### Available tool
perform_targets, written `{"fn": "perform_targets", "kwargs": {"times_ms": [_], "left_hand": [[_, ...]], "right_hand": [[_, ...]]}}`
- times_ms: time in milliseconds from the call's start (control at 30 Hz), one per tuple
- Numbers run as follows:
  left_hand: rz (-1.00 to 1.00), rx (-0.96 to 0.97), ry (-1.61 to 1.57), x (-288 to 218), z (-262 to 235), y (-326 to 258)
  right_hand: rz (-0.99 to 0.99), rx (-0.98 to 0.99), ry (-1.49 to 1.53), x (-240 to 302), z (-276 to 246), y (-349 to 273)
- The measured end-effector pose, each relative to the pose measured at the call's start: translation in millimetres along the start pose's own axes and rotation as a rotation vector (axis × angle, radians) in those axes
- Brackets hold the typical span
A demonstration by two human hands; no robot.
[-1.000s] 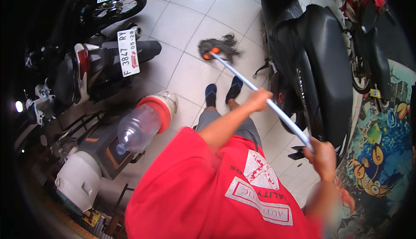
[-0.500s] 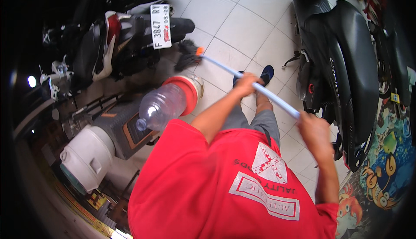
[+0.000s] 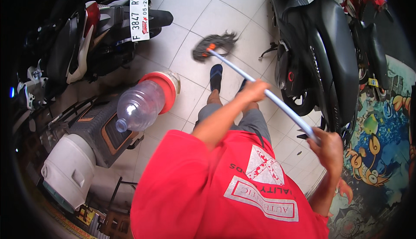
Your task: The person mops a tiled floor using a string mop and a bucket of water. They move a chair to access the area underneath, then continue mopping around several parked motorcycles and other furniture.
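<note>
A mop [image 3: 284,107] with a pale blue handle slants across the view, up to an orange joint and dark grey strands blurred by motion. Its strands are spread on the white tiles just beyond my feet. My left hand [image 3: 255,90] is wrapped round the middle of the handle. Lower on the right, my right hand [image 3: 327,148] grips the handle near its upper end, which the fingers partly hide.
A motorcycle [image 3: 93,37] stands on the left, and a black scooter [image 3: 336,52] on the right. A clear water jug [image 3: 141,102] lies against a red-rimmed bucket [image 3: 173,91] at left. Near them are a white drum [image 3: 69,169] and a painted mat [image 3: 377,152] at far right.
The mop head has swept right, away from the left motorcycle, onto the tiles before my feet. My right hand is a little lower and farther right. My view has shifted too.
</note>
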State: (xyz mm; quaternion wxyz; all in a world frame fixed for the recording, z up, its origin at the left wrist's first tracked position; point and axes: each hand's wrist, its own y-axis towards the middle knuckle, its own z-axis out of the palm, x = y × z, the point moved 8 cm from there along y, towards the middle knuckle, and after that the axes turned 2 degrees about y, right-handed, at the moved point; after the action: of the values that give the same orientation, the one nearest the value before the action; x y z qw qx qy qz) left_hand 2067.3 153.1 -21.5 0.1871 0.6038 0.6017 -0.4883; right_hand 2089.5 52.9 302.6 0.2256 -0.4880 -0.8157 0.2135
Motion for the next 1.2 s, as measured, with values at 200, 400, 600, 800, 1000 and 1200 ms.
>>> {"fn": "perform_targets", "kwargs": {"times_ms": [200,400,600,800,1000,1200], "left_hand": [[-0.250,-0.317,0.188,208,-62,-125],[-0.312,-0.196,0.441,253,-38,-165],[0.017,-0.068,0.256,64,173,-105],[0.294,0.452,0.252,-97,354,-122],[0.273,0.445,0.761,-55,311,-25],[0.199,0.476,0.893,-5,295,-5]], "right_hand": [[-0.232,0.260,0.155,99,174,60],[-0.393,0.017,0.021,108,246,44],[-0.012,0.143,0.054,-77,246,-138],[0.334,0.094,0.402,-163,267,-326],[0.377,-0.234,0.903,-163,333,-250],[0.467,0.057,0.873,-128,408,-196]]}}
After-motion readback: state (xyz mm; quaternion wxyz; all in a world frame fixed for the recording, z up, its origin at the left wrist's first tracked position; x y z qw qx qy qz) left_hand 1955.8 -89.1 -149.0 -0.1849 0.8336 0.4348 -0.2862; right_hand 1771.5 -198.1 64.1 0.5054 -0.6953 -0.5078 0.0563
